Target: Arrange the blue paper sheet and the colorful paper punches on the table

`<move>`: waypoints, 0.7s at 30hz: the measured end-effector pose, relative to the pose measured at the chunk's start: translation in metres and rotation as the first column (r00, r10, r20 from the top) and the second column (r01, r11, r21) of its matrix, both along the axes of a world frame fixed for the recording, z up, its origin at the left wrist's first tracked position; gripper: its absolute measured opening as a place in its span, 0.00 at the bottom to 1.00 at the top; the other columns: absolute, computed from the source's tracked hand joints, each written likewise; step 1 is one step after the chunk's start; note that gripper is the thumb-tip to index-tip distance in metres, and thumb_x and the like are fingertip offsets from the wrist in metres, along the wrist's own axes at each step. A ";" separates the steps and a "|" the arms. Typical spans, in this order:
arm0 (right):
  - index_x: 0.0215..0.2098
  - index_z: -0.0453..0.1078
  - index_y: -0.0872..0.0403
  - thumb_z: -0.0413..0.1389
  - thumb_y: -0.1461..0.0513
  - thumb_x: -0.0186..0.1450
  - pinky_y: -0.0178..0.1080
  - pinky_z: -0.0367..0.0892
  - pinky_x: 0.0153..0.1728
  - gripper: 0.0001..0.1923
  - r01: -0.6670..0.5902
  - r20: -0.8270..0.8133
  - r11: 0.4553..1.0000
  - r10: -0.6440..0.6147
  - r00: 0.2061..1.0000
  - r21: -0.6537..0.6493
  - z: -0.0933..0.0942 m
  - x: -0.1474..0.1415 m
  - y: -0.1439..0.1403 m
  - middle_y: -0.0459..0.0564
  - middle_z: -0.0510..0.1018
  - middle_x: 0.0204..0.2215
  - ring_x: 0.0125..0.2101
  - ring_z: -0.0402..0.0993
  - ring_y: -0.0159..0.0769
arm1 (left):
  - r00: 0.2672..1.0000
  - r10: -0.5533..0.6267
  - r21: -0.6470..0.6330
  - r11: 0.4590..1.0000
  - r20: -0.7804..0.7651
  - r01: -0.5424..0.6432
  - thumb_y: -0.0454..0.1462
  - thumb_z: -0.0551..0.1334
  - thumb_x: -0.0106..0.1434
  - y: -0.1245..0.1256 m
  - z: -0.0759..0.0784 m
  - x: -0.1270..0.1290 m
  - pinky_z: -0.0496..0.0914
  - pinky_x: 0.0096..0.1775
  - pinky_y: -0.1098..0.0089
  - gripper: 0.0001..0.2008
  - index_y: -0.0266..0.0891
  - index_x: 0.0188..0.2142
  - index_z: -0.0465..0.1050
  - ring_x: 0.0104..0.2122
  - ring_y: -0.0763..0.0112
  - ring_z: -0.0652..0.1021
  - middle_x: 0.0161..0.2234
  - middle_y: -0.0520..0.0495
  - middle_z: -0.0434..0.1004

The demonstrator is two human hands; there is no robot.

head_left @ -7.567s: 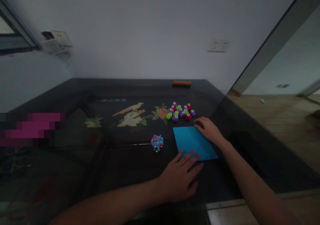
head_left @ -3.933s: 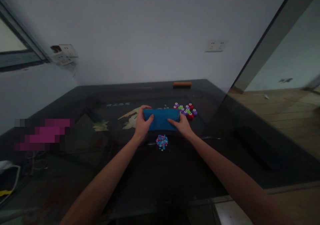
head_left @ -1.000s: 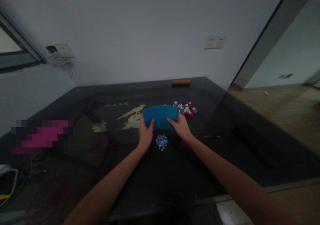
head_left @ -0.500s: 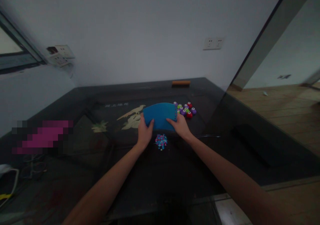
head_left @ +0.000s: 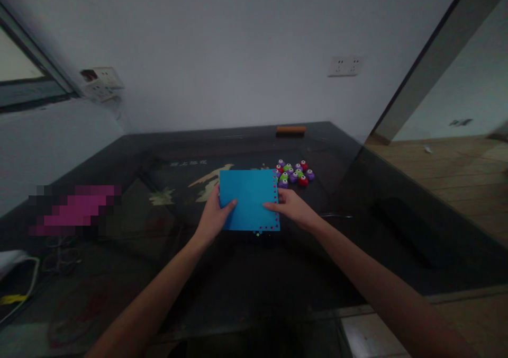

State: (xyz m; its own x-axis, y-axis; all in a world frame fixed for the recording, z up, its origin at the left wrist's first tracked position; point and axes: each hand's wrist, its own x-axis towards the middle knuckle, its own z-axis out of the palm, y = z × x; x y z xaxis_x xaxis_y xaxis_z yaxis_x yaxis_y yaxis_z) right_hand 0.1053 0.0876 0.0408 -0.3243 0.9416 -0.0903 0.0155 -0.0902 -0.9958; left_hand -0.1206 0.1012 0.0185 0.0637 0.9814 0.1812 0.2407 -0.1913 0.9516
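A square blue sheet (head_left: 249, 196) is held up over the dark table, its flat face toward me. Small dark-pink dots run down its right edge and along part of its bottom edge. My left hand (head_left: 216, 209) grips its left side, thumb on the front and fingers behind. On the right side, my right hand (head_left: 291, 207) pinches it the same way. A few pale and blue bits (head_left: 257, 234) peek out beneath its lower edge; the sheet hides the rest of that pile. Just behind my right hand sit several red, green and purple beads with eye-like spots (head_left: 293, 173).
An orange-brown bar (head_left: 291, 130) lies at the table's (head_left: 222, 284) back edge. To the right is a black flat object (head_left: 405, 231). A pixelated pink patch (head_left: 77, 207), cables (head_left: 61, 257) and a white item (head_left: 11, 262) are at left. Wall sockets (head_left: 346, 66) are behind.
The blue sheet, bowed and tilted before, is now flatter, faces me and has come lower and nearer. It now covers most of the small colourful pile. Both hands keep their hold.
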 end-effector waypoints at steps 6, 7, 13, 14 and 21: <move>0.36 0.71 0.57 0.61 0.58 0.57 0.48 0.74 0.39 0.12 0.001 0.065 0.999 0.001 0.998 -0.035 -0.002 -0.004 -0.011 0.53 0.80 0.35 0.34 0.78 0.41 | 1.000 0.016 -0.032 0.999 0.016 -0.016 0.39 0.63 0.57 -0.011 0.005 -0.001 0.67 0.50 0.47 0.29 0.39 0.57 0.59 0.49 0.51 0.73 0.52 0.38 0.69; 0.35 0.71 0.57 0.61 0.58 0.57 0.49 0.74 0.40 0.11 -0.002 0.076 1.000 0.004 0.997 -0.031 -0.002 -0.004 -0.012 0.53 0.80 0.35 0.35 0.78 0.42 | 1.000 0.010 -0.044 0.999 0.025 -0.009 0.39 0.63 0.57 -0.012 0.006 0.000 0.67 0.50 0.47 0.29 0.39 0.57 0.58 0.49 0.51 0.73 0.52 0.38 0.69; 0.35 0.72 0.56 0.59 0.58 0.60 0.50 0.73 0.41 0.09 -0.014 0.169 1.000 0.013 0.986 0.006 0.005 0.001 -0.016 0.53 0.80 0.36 0.37 0.78 0.43 | 0.999 -0.004 -0.067 0.998 0.042 0.007 0.40 0.63 0.58 -0.018 0.010 0.001 0.68 0.49 0.47 0.30 0.41 0.58 0.58 0.49 0.52 0.73 0.52 0.39 0.69; 0.35 0.72 0.55 0.59 0.58 0.60 0.50 0.73 0.41 0.09 -0.022 0.168 1.000 0.020 0.986 0.011 0.005 0.001 -0.017 0.53 0.80 0.36 0.37 0.78 0.43 | 0.999 0.001 -0.061 0.998 0.035 0.001 0.40 0.63 0.57 -0.018 0.010 0.002 0.68 0.49 0.47 0.29 0.40 0.57 0.59 0.49 0.52 0.73 0.52 0.40 0.70; 0.38 0.71 0.55 0.58 0.59 0.60 0.51 0.74 0.40 0.09 -0.007 0.159 0.998 -0.003 0.987 0.059 0.002 0.001 -0.019 0.53 0.80 0.38 0.36 0.78 0.43 | 1.000 0.012 -0.039 0.999 0.007 -0.012 0.40 0.63 0.58 -0.021 0.012 0.004 0.69 0.49 0.49 0.27 0.40 0.56 0.60 0.47 0.54 0.74 0.51 0.40 0.70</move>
State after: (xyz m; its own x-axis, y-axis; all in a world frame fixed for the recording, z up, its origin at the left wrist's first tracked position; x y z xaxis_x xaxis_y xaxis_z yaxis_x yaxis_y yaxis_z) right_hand 0.1068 0.0689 0.0425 -0.3122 0.9462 -0.0852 0.1737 -0.0314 -0.9843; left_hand -0.1162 0.0798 0.0307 0.0509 0.9883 0.1437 0.2356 -0.1517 0.9599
